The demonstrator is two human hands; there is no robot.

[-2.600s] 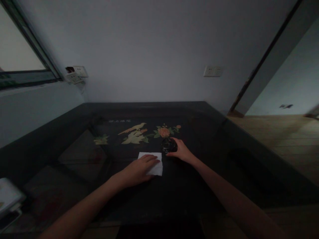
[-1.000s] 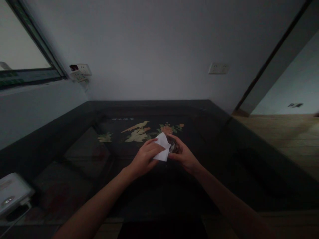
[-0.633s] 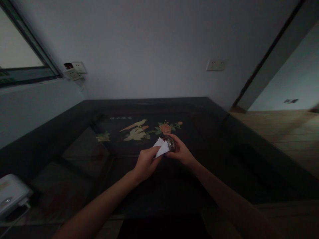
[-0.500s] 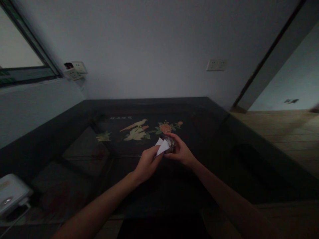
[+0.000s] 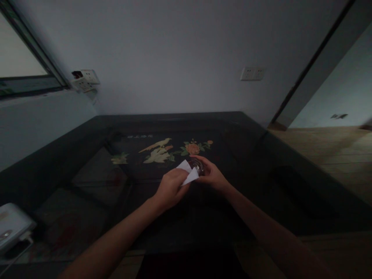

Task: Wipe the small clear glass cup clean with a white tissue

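Over the middle of the dark table point(image 5: 162, 124), my left hand point(image 5: 171, 186) is closed on a folded white paper or tissue point(image 5: 190, 177), its corners poking out past the fingers. My right hand point(image 5: 213, 175) curls around the far and right sides of a small shiny, dark, rounded glass-like object point(image 5: 198, 166); its exact kind I cannot make out. The paper lies against the left side of this object and hides part of it. Both hands are close together, just in front of a flower picture point(image 5: 192, 148) on the tabletop.
A white box-like device point(image 5: 14, 224) with a cable sits at the left edge. A dark elongated object point(image 5: 302, 192) lies on the table's right side. Wall sockets point(image 5: 252, 73) are on the wall behind, and more sockets point(image 5: 87, 79) are at the left corner. Wooden floor point(image 5: 325, 151) shows at right.
The white paper has spread a little wider and more of it shows between the hands. My left hand has shifted slightly against the shiny object; my right hand keeps its hold.
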